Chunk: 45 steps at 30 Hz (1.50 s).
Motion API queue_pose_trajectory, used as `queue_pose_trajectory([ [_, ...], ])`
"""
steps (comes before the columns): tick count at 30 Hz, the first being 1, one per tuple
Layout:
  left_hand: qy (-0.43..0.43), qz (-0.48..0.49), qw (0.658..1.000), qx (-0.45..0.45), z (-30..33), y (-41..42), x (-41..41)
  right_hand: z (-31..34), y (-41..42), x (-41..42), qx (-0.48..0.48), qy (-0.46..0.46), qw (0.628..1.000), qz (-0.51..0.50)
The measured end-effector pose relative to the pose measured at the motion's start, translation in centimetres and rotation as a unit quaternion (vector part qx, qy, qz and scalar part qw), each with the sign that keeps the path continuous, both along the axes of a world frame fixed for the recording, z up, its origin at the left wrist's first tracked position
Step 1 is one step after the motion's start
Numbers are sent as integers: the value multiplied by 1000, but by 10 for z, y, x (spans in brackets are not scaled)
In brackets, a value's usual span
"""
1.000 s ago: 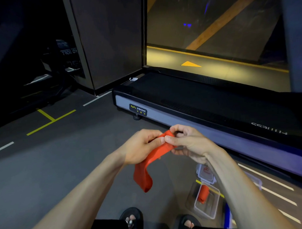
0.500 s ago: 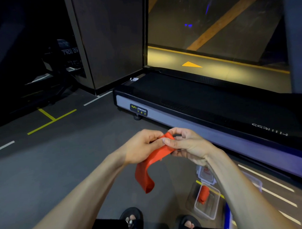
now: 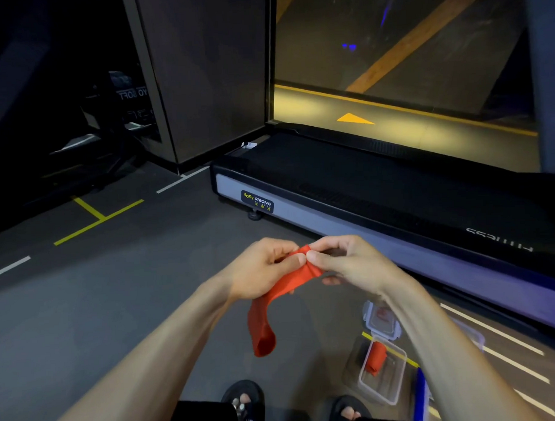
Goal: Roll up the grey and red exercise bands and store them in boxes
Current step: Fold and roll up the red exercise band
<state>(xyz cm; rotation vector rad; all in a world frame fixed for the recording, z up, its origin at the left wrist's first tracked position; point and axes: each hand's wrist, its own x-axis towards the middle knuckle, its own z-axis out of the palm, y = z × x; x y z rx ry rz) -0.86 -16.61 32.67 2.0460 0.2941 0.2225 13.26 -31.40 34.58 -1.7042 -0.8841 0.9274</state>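
Both hands meet in mid-air above the floor [image 3: 100, 304], in the middle of the view; the left hand [image 3: 262, 270] pinches the upper end of the red band [image 3: 267, 308] between thumb and curled fingers; the right hand [image 3: 347, 261] pinches the same end from the right, its thumb tip touching the left thumb; the band's end is bunched between the fingertips, and the rest hangs down and to the left, ending in a loose loop; on the floor near right lies an open clear box [image 3: 382, 370] with a rolled red band [image 3: 376, 358] inside; just beyond it lies its lid [image 3: 382, 320]; a treadmill [image 3: 395, 200] stretches across the far right; two sandalled feet show at the near edge
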Motion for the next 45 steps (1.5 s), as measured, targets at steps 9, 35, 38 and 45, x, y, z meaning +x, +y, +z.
queue_pose_trajectory([
  [9, 39, 8, 999, -20, -1, -1, 1, -9, 6, 3, 27, -147, 985, -88],
  [35, -9, -9, 999, -29, 7, -6, -2, -2, 3, -2, 70, 134, 986, -65],
  [38, -12, 0, 999, -37, 8, -9, -1, -2, 3, -2, 65, 160, 984, -45],
  [45, -14, -5, 999, -33, 8, -10, -1, -4, 5, -8, 53, 156, 986, -21],
])
